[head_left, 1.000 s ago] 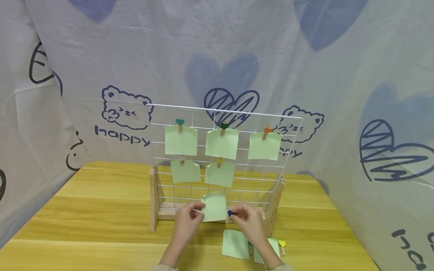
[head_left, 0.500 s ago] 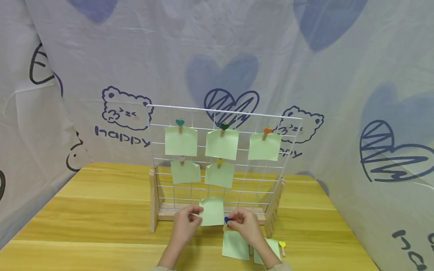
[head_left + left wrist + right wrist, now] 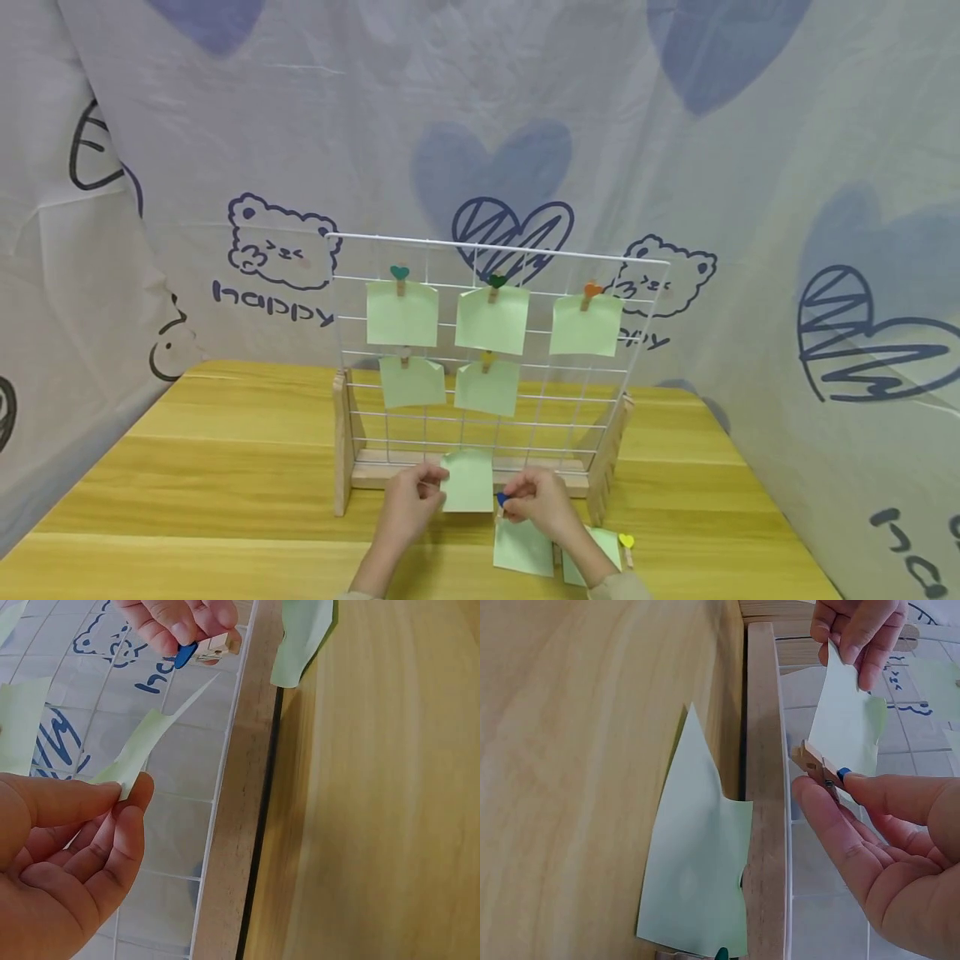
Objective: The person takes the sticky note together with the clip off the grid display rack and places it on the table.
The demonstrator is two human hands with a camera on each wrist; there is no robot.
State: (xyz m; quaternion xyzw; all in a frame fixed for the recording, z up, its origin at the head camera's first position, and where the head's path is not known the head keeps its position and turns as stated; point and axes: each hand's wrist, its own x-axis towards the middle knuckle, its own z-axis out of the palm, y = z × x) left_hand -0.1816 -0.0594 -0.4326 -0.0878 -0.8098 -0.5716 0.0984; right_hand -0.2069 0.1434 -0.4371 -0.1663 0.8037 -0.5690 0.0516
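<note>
My left hand (image 3: 411, 503) pinches a pale green sticky note (image 3: 468, 482) by its left edge, in front of the lower part of a white wire grid (image 3: 555, 405). In the left wrist view the note (image 3: 142, 746) is seen nearly edge-on between thumb and fingers. My right hand (image 3: 542, 503) pinches a small wooden clothespin (image 3: 819, 769) topped with a blue heart (image 3: 502, 499), close to the note's right edge. Below the right hand another green note (image 3: 522, 548) lies on the table, and the right forearm partly covers a further note (image 3: 590, 557).
Clothespins with coloured hearts hold several notes (image 3: 491, 320) on the grid in two rows. Wooden feet (image 3: 342, 442) support the grid on a wood-grain table (image 3: 187, 483). A yellow-heart clothespin (image 3: 627, 546) lies at the right. A printed cloth (image 3: 360, 150) hangs behind.
Both hands have come down a little, the note and the blue-heart clothespin with them. The right hand has also shifted slightly left. The clipped notes stay as they were.
</note>
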